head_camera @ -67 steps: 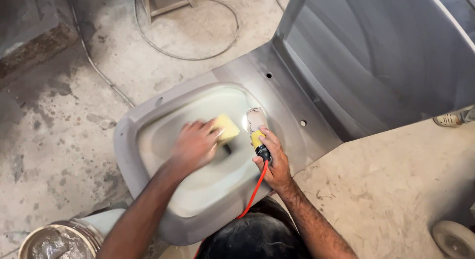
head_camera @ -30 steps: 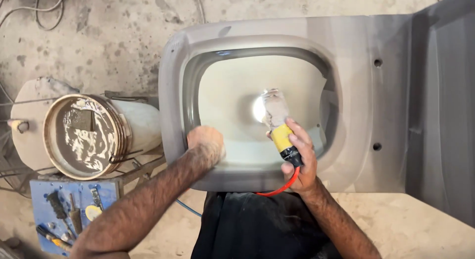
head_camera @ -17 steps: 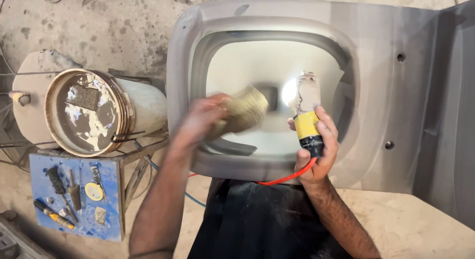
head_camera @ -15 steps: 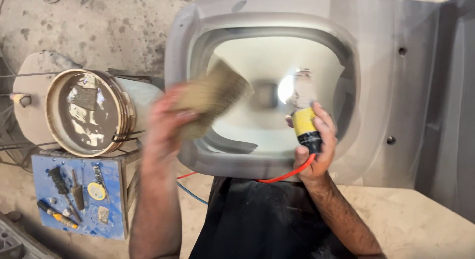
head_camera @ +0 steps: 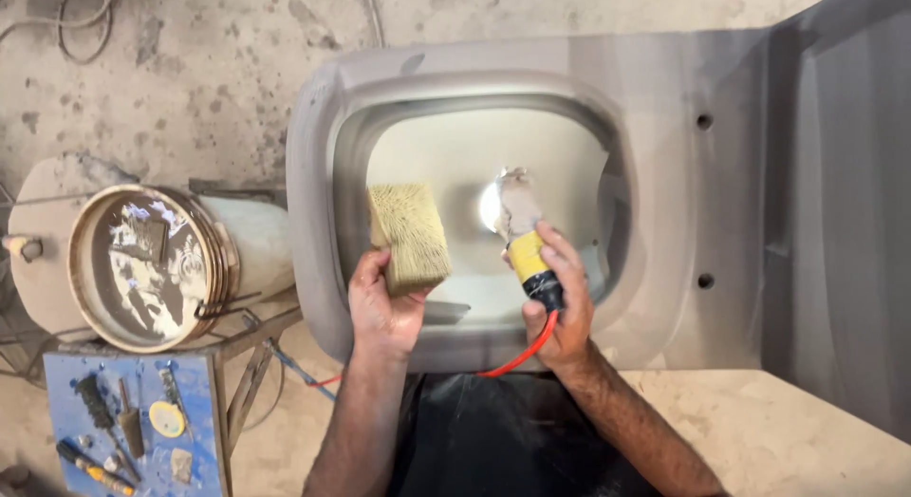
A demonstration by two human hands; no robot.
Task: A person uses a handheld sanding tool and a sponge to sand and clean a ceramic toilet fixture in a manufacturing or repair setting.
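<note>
A grey unfired toilet bowl casting (head_camera: 313, 174) lies below me, its pale basin lit from inside. My left hand (head_camera: 382, 307) grips a yellowish rectangular sponge (head_camera: 409, 235) and holds it flat over the basin's left wall. My right hand (head_camera: 562, 298) clasps a small lit lamp (head_camera: 520, 233) with a yellow and black handle, from which a red cable (head_camera: 517, 357) trails under the rim. The lamp's bright head points into the basin's middle.
A round bucket (head_camera: 147, 267) of cloudy liquid sits on a metal stand at the left. Below it a blue tray (head_camera: 133, 421) carries several small hand tools. Dusty concrete floor (head_camera: 190, 70) with loose cables surrounds the casting. A dark apron (head_camera: 493, 440) covers my lap.
My left hand swung out toward the bucket with the sponge, then came back and now holds the sponge over the basin's left side. The right hand kept the lamp in the basin.
</note>
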